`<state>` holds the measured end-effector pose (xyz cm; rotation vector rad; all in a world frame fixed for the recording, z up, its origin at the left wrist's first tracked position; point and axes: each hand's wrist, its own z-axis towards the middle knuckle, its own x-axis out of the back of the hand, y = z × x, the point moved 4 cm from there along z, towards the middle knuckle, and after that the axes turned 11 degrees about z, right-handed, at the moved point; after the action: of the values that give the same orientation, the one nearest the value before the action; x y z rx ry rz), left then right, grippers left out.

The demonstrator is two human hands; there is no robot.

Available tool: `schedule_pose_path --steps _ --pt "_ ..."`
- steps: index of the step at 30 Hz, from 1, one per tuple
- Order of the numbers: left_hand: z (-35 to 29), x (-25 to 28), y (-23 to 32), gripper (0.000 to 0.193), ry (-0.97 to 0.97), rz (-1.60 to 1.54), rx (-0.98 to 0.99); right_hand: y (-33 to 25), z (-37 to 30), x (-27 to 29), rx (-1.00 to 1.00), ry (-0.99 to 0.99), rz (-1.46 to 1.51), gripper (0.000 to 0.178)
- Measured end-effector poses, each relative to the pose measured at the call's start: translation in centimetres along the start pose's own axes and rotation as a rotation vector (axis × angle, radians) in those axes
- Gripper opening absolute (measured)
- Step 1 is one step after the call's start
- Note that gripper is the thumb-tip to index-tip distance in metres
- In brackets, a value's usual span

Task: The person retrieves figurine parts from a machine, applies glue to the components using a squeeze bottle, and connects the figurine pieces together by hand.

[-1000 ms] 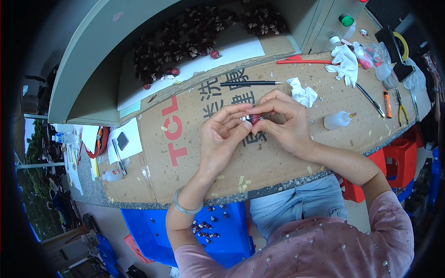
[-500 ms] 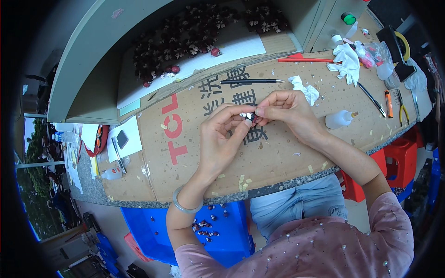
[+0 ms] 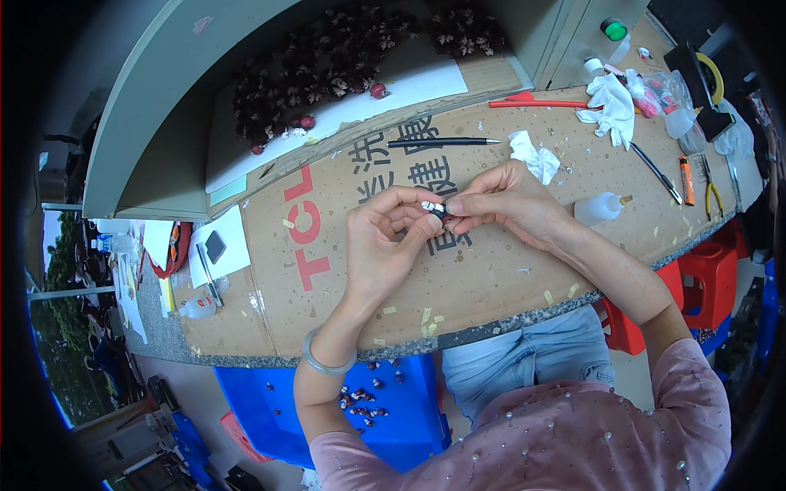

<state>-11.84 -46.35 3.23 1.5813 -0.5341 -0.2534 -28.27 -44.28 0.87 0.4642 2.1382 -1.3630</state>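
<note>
I see both hands meeting over the middle of the bench, and between them is one small piece [image 3: 435, 208], white at one end and dark red at the other. The left hand [image 3: 383, 241] pinches it with thumb and forefinger closed on its left part. The right hand [image 3: 506, 204] closes its fingertips on the right part, so both hands hold the same piece and neither has room between the fingers. The piece lies with its long axis about left to right, level with the bench, lifted a little above it and not touching. I cannot tell what exactly the piece is; it is too small.

Below the hands is a sheet of brown cardboard [image 3: 491, 278] with red and dark printed characters, which covers a stone-grey bench top [image 3: 524, 315]. Small pale scraps lie over it. Near the right hand is a crumpled white tissue [image 3: 534, 155], and just beyond the right wrist a small clear squeeze bottle [image 3: 602, 208] lies on its side. A black pen [image 3: 442, 142] lies further up, well apart from the hands. Behind it a pile of dark red pieces [image 3: 319, 69] fills a grey tray. Under the bench edge stands a blue crate [image 3: 393, 409] with more red pieces.
</note>
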Motion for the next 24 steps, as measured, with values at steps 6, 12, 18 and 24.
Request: schedule_pose_path --steps 6,12,18,24 --pt "-0.03 -0.05 -0.03 0.019 0.007 0.011 -0.006 0.09 0.05 0.03 -0.021 0.004 -0.003 0.01" --pt "-0.15 -0.11 0.2 0.016 0.052 0.113 -0.066 0.0 -0.02 -0.11 0.03 0.012 -0.133 0.008" --pt "-0.3 -0.13 0.28 0.016 0.03 0.098 -0.055 0.06 -0.44 -0.34 0.05 0.004 -0.191 0.006" --pt "-0.29 -0.18 0.17 0.015 0.021 0.075 -0.031 -0.11 -0.75 -0.74 0.087 0.013 -0.23 0.006"
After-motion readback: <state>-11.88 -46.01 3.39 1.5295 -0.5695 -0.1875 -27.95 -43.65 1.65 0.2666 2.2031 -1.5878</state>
